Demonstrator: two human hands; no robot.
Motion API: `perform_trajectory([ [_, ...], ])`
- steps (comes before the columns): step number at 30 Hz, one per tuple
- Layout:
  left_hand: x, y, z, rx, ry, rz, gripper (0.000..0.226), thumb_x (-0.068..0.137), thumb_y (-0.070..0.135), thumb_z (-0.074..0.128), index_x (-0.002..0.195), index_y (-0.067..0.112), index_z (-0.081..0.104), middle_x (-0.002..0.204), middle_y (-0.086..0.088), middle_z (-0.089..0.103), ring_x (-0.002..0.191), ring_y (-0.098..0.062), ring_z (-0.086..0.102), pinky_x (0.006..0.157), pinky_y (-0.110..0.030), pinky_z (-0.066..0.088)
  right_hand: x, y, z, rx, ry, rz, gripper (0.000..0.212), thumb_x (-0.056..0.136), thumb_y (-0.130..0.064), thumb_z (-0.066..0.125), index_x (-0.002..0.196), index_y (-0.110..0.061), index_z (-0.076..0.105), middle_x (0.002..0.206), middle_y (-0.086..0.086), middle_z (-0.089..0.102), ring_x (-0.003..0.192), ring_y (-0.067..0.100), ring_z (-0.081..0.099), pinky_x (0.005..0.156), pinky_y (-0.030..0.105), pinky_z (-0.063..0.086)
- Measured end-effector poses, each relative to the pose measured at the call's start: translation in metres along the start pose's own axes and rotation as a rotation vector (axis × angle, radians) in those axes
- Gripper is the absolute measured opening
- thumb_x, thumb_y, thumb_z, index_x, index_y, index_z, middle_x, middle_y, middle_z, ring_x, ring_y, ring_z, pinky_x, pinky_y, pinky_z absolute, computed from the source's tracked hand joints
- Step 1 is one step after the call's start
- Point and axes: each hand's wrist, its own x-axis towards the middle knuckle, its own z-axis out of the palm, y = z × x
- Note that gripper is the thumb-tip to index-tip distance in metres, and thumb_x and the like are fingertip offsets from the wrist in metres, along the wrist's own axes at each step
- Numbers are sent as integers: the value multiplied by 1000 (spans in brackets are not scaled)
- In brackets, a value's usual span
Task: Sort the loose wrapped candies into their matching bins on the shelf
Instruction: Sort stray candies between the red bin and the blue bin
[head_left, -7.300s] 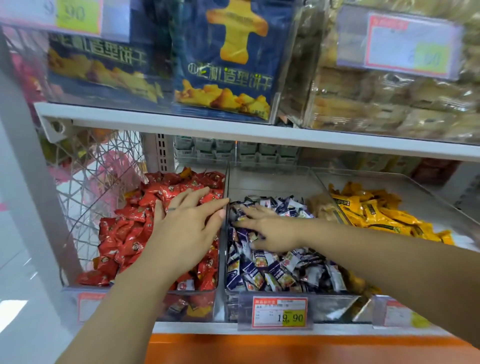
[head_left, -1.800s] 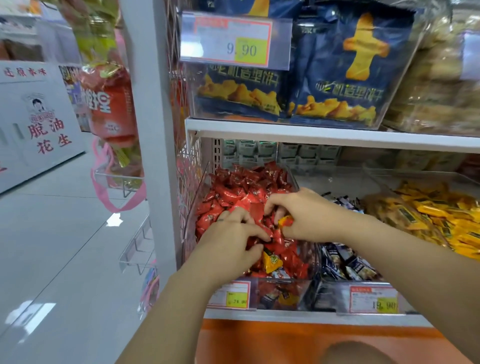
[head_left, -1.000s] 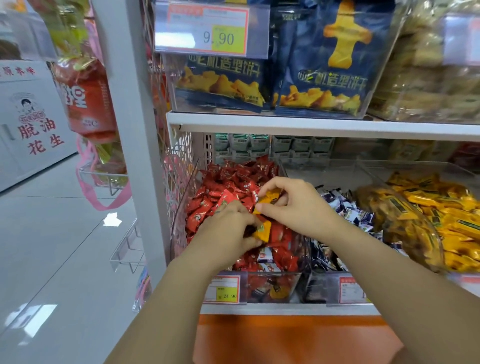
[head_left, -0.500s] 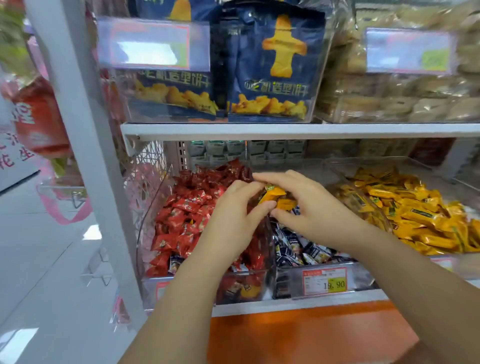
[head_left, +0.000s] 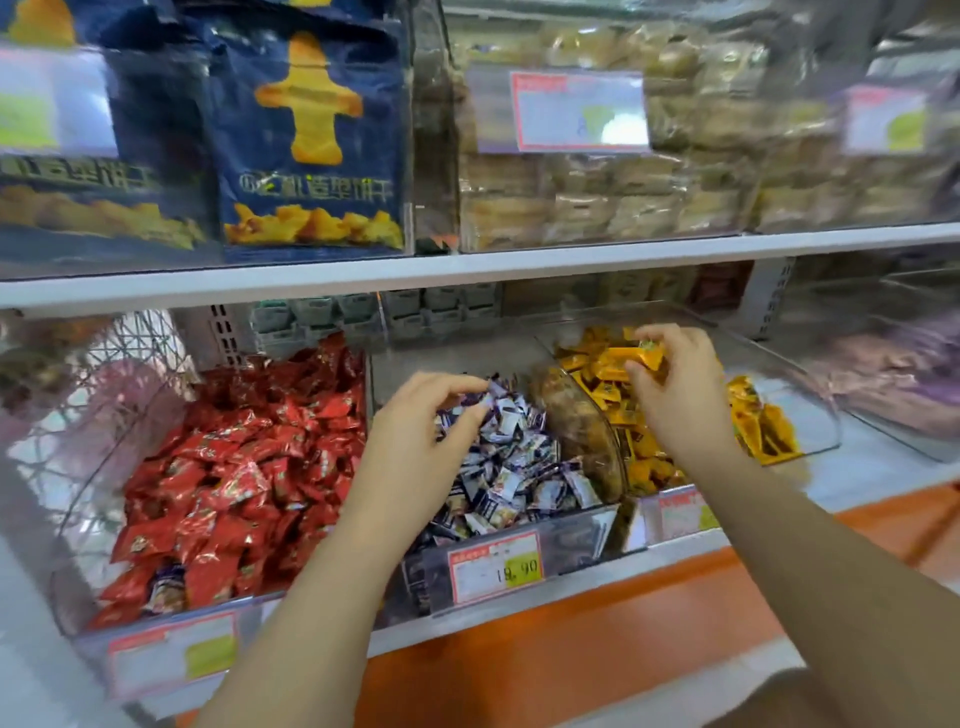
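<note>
1. A shop shelf (head_left: 571, 584) carries three clear bins side by side. The red bin (head_left: 156, 618) is on the left, the middle bin (head_left: 571, 540) holds blue-and-white candies (head_left: 519, 457), and the yellow bin (head_left: 813, 415) is on the right.
2. The right hand (head_left: 680, 395) is over the yellow bin. Its thumb and fingers pinch a small cluster of yellow candies (head_left: 636, 358), held just above the pile of the same colour.
3. The left hand (head_left: 415, 436) hangs over the middle bin with its fingers loosely curled and their tips at the top of the blue-and-white pile. It is not possible to tell whether it pinches a piece or only touches the heap.
4. One dark stray wrapper (head_left: 166, 592) lies among the red candies (head_left: 234, 467), near the front of the red bin. It looks like it belongs in the middle bin.
5. The candies appear small, light and wrapped in glossy, crinkly film, so they are likely slippery. Several held at once could slide out of a loose pinch.
6. The surest hold is probably a fingertip pinch across a piece's plump middle, or on its flat sealed ends.
7. They look sturdy enough to drop a short way into a bin.
8. The step in hand seems to be releasing the yellow cluster into its matching bin.
</note>
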Motion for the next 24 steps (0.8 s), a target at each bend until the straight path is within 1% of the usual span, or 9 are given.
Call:
perform_trajectory([
  [3, -1, -6, -2, 94, 18, 20, 18, 91, 17, 60, 103, 30, 66, 101, 20, 56, 93, 6, 50, 81, -1, 36, -1, 25, 4, -154, -230, 82, 41, 93, -14, 56, 133, -15, 51, 134, 12, 50, 117, 29, 50, 96, 33, 39],
  [6, -4, -14, -13, 158, 38, 37, 19, 90, 15, 60, 104, 26, 68, 102, 18, 56, 92, 6, 51, 82, -2, 33, -3, 17, 2, -131, -244, 67, 39, 94, -15, 54, 133, -15, 52, 130, 10, 56, 100, 27, 59, 80, 31, 44],
  [7, -6, -16, -19, 169, 41, 37, 19, 91, 14, 60, 104, 25, 68, 102, 17, 57, 90, 6, 51, 81, -2, 33, -3, 9, 2, -116, -229, 37, 37, 94, -15, 53, 131, -15, 53, 130, 9, 57, 99, 26, 59, 79, 30, 42],
  [9, -11, -21, -34, 179, 52, 24, 19, 90, 13, 59, 103, 25, 68, 100, 17, 58, 87, 7, 52, 79, 1, 33, -5, -12, 4, -77, -230, -30, 35, 94, -16, 55, 128, -16, 56, 130, 4, 57, 111, 22, 56, 88, 25, 39],
  [11, -17, -25, -51, 183, 58, 1, 20, 90, 11, 60, 101, 25, 68, 97, 20, 58, 88, 11, 52, 77, 2, 33, -11, -36, 12, -2, -285, -80, 31, 93, -17, 56, 123, -17, 59, 123, -1, 61, 108, 14, 56, 88, 19, 37],
  [14, -28, -32, -80, 180, 39, -69, 27, 89, 10, 61, 93, 36, 62, 94, 21, 59, 85, 8, 57, 78, -7, 42, -24, -78, 30, 84, -406, -199, 26, 92, -17, 58, 117, -19, 64, 110, -5, 66, 97, 4, 57, 87, 14, 43],
  [16, -36, -38, -102, 190, -6, -142, 33, 89, 11, 62, 88, 44, 59, 95, 22, 61, 85, 2, 61, 81, -16, 47, -36, -109, 41, 129, -522, -301, 24, 92, -16, 57, 115, -21, 65, 107, -8, 66, 95, 1, 58, 83, 2, 41],
  [20, -58, -44, -146, 257, -115, -228, 29, 89, 14, 62, 83, 43, 59, 74, 24, 61, 70, 14, 56, 65, -1, 37, -57, -162, 56, 139, -735, -474, 19, 94, -20, 56, 107, -24, 69, 99, -13, 66, 90, -1, 58, 71, 5, 39],
  [24, -82, -52, -173, 288, -197, -326, 21, 91, 18, 61, 81, 37, 61, 68, 34, 60, 69, 15, 54, 63, -4, 37, -69, -189, 74, -1, -985, -567, 19, 94, -18, 54, 101, -24, 70, 93, -11, 68, 77, -4, 58, 65, 6, 41],
])
